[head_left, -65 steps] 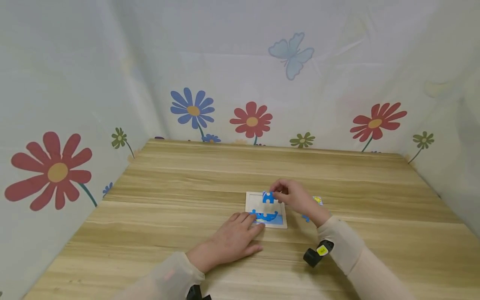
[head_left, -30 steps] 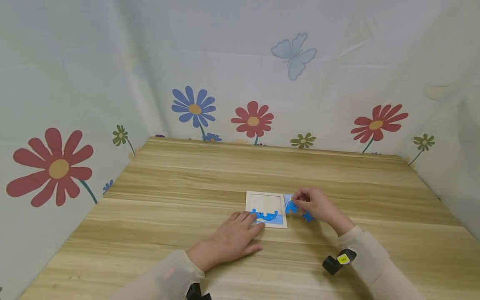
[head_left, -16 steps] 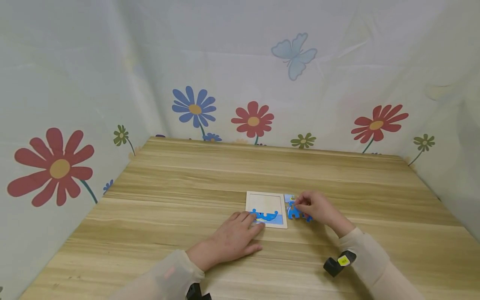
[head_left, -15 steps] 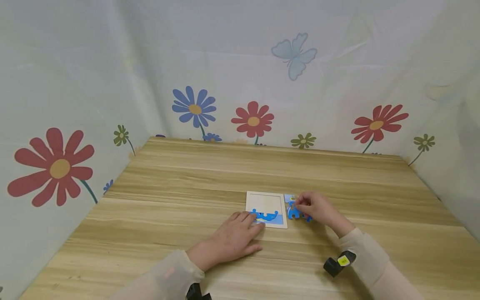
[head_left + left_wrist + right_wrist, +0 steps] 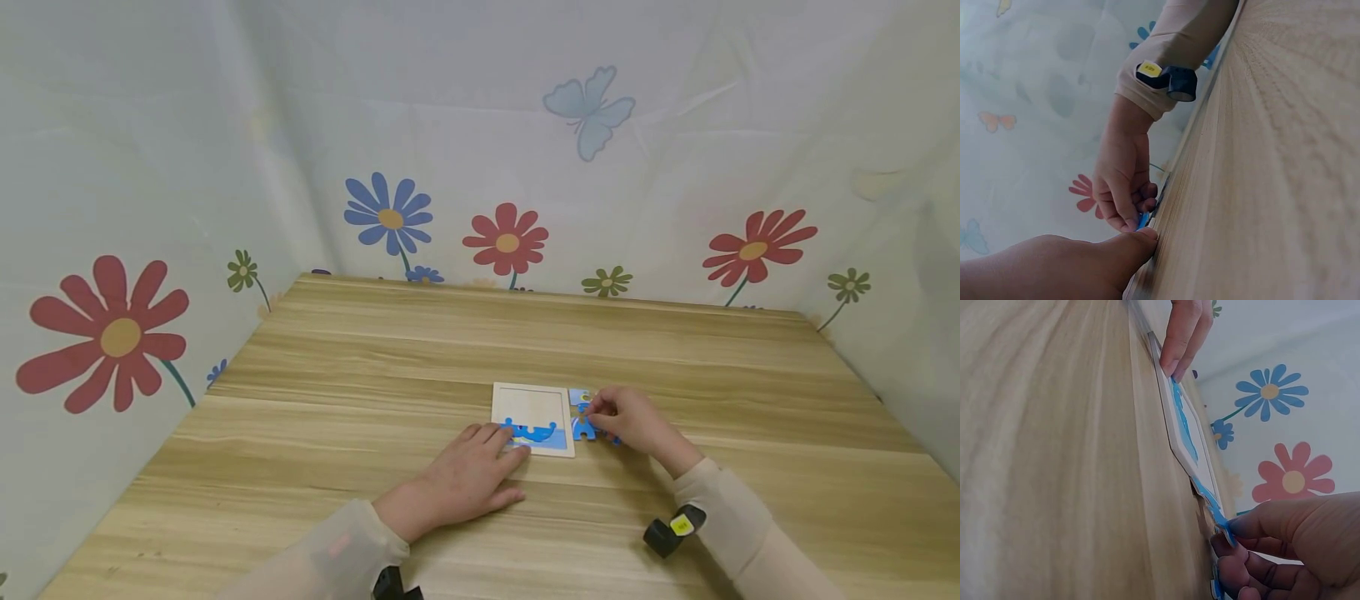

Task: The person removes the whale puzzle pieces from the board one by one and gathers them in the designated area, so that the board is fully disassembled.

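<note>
One blue puzzle piece (image 5: 582, 430) between right fingers (image 5: 1234, 570)

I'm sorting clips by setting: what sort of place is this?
Probably a screened-off recording space: flower-print sheeting hangs on three sides of a wood-grain tabletop, and a black wrist camera sits on the right sleeve.

So I've got long cream-beige sleeves on, and my left hand (image 5: 456, 482) and right hand (image 5: 632, 419) are bare. My left sleeve (image 5: 322, 554) has a little pinkish patch, the right sleeve (image 5: 738, 521) looks plain. Chunky black right wrist camera (image 5: 662, 537), rounded end, yellow label (image 5: 682, 525) (print's too tiny to read). Black left wrist camera (image 5: 389, 583) too, mostly cut off.
</note>
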The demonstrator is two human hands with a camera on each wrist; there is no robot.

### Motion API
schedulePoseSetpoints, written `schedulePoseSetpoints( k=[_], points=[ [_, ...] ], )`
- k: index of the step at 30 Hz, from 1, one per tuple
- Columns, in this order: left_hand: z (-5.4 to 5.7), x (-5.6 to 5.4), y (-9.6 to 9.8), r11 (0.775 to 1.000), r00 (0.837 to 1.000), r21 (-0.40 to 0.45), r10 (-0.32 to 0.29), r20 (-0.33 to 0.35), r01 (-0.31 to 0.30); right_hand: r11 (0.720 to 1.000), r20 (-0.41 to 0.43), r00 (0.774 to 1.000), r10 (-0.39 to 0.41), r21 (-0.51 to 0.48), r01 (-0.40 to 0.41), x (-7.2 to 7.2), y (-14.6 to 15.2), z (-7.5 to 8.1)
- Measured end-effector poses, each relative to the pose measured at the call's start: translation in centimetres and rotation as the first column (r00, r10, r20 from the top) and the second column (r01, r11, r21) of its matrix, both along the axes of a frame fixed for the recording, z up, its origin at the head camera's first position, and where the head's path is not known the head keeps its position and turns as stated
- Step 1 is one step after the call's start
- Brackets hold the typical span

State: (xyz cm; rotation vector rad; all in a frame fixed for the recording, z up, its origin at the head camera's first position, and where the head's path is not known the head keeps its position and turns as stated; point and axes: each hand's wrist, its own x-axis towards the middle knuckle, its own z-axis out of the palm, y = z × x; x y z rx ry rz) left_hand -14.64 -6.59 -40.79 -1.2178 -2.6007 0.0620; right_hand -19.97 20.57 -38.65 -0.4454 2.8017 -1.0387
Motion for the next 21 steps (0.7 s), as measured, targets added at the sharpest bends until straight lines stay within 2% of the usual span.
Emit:
schedulePoseSetpoints(
  k=[10, 21],
  points=[
    [0.13, -0.1, 0.03, 1.0, 0.999, -0.014, 0.008, 0.041, -0.008, 0.998, -0.056, 0.998, -0.026, 0.06, 0.029, 0.1, -0.08, -0.15],
    [0.52, -0.44, 0.01, 0.999, 0.999, -0.049, -0.009, 0.035, 0.011, 0.999, -0.112, 0.993, -0.021, 0.035, 0.025, 0.44, -0.69, 0.08]
  ],
)
